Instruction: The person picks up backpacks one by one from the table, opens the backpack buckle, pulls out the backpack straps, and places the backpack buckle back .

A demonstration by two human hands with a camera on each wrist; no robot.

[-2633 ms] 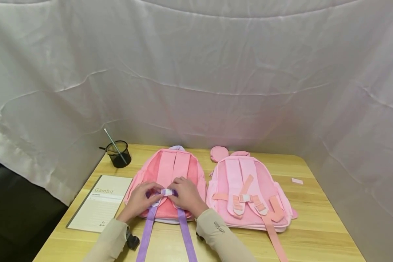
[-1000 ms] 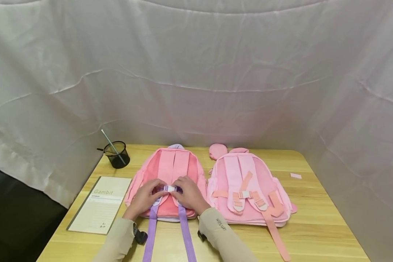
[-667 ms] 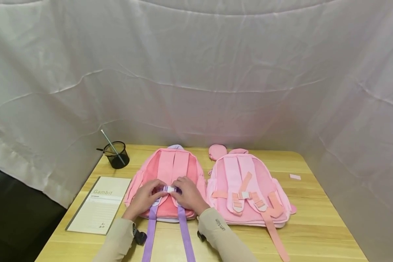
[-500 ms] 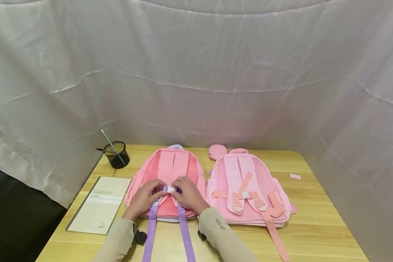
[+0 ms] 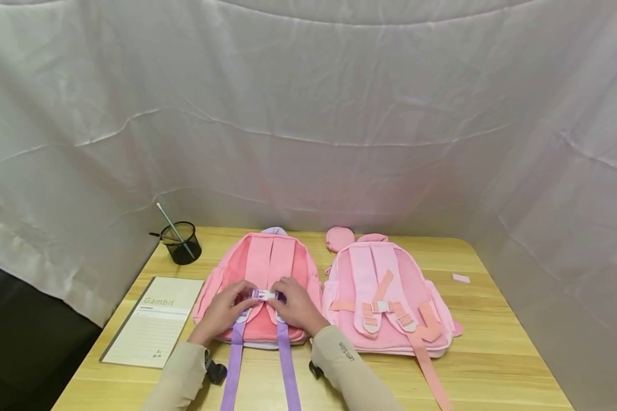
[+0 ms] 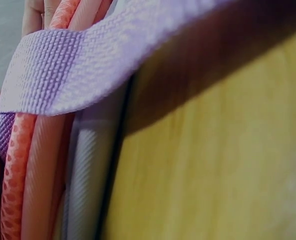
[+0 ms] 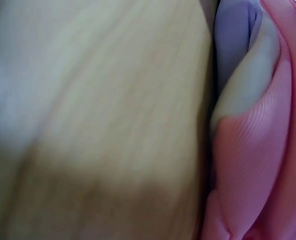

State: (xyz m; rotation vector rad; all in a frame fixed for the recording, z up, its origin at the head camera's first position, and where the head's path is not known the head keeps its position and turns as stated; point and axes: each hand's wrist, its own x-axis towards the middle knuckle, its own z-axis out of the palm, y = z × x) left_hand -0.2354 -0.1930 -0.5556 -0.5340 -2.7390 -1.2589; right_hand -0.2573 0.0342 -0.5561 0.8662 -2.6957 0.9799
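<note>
A coral-pink backpack point(image 5: 261, 257) lies on the table with its shoulder straps facing up. Over its lower middle, my left hand point(image 5: 225, 311) and right hand point(image 5: 297, 305) pinch the two sides of a white buckle point(image 5: 264, 294) on purple webbing, the left on the webbing side. Whether the buckle halves are fully joined cannot be told. Two purple straps hang toward the front; one purple strap point(image 6: 43, 70) crosses the pack's edge in the left wrist view. The right wrist view shows the pack's pink side point(image 7: 252, 165), with no hand visible there.
To the right lies a light pink backpack point(image 5: 355, 337) with orange straps and a round pink pouch point(image 5: 340, 239) behind it. A notebook point(image 5: 151, 331) and a black mesh pen cup point(image 5: 184, 251) stand left. A small pink card point(image 5: 461, 278) lies far right. Grey cloth hangs behind.
My left hand has shifted slightly left, and more of the white buckle shows between my fingers. The right hand has barely moved. Earlier, both hands and the buckle shifted slightly, along with the camera view.
</note>
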